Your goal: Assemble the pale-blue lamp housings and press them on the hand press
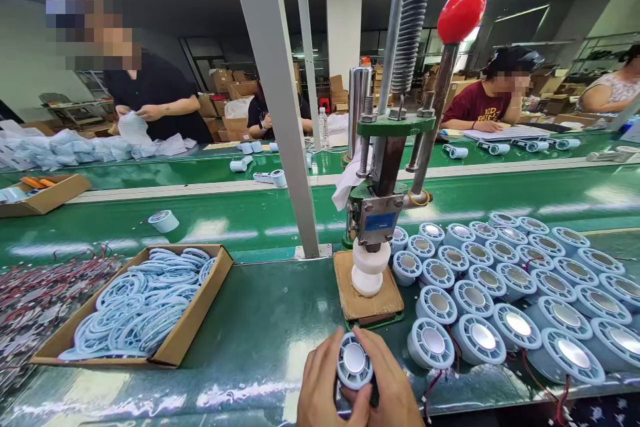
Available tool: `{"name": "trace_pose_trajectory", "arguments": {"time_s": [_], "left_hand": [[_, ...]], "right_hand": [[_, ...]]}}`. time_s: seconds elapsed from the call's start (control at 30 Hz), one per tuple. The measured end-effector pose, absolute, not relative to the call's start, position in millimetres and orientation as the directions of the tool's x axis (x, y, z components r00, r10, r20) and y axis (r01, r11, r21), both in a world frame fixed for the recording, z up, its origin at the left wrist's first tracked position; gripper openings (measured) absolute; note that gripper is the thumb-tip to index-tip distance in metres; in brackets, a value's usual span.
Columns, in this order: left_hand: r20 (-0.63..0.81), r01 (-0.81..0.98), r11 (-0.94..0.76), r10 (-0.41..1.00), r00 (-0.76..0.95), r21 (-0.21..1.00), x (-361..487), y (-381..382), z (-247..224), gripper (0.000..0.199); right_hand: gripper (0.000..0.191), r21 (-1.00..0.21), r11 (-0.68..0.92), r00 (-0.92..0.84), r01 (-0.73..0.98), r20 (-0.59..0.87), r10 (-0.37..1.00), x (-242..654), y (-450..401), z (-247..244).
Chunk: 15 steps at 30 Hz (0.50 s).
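Between my two hands, low in the middle of the head view, is a light-blue round fan housing (pixel 355 359) with a silver disc in its slotted face. My left hand (pixel 320 380) grips its left side, and my right hand (pixel 387 380) closes round the right side with the thumb low on the rim. The underside of the housing is hidden by my fingers. Just beyond stands a hand press (pixel 383 213) with a red knob (pixel 461 15). Its white pressing head (pixel 369 267) sits over a cardboard-covered base (pixel 350 300).
Rows of similar housings (pixel 517 277), some trailing red wires, fill the right side. A cardboard box (pixel 195 327) of light-blue rings is at left, beside wired circuit boards (pixel 45 307). A grey post (pixel 280 100) rises behind. Several people work across the green conveyor (pixel 240 213).
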<state>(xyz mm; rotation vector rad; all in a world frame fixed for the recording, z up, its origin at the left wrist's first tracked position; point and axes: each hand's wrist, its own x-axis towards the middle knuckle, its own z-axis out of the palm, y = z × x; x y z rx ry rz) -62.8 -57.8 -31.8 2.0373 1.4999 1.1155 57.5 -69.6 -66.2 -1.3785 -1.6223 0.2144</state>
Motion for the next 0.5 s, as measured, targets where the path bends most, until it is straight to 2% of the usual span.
{"name": "trace_pose_trajectory", "arguments": {"time_s": [0.07,0.13,0.23,0.27,0.3,0.37,0.4,0.47,0.5], "left_hand": [[0.358,0.582,-0.367,0.924,0.135,0.726,-60,-57,-36,0.052],[0.271,0.522,-0.313,0.950,0.157,0.793,-60,-52,-30,0.051],[0.069,0.445,-0.163,0.973,0.221,0.880,-68,-31,2,0.049],[0.034,0.433,-0.131,0.974,0.224,0.892,-70,-21,16,0.048],[0.030,0.419,-0.118,0.977,0.210,0.900,-71,-9,30,0.048],[0.089,0.371,-0.152,0.980,0.180,0.916,-68,18,53,0.048],[0.122,0.341,-0.178,0.976,0.180,0.923,-63,30,60,0.049],[0.157,0.288,-0.212,0.966,0.205,0.934,-48,50,66,0.051],[0.166,0.266,-0.224,0.960,0.225,0.937,-39,57,66,0.052]], "right_hand": [[0.061,-0.615,0.322,0.041,0.720,0.501,0.865,63,-71,-64],[0.070,-0.541,0.351,-0.096,0.764,0.443,0.891,77,-73,-44],[0.080,-0.405,0.456,-0.278,0.793,0.426,0.861,113,-72,35],[0.079,-0.352,0.449,-0.259,0.822,0.470,0.844,126,-68,75],[0.071,-0.286,0.443,-0.218,0.850,0.574,0.789,140,-61,118],[0.050,-0.175,0.386,-0.114,0.906,0.778,0.618,165,-37,206],[0.048,-0.138,0.332,-0.074,0.933,0.830,0.552,176,-20,246],[0.053,-0.221,0.241,0.092,0.945,0.886,0.454,192,20,308],[0.055,-0.301,0.288,0.142,0.909,0.873,0.467,198,40,328]]}}
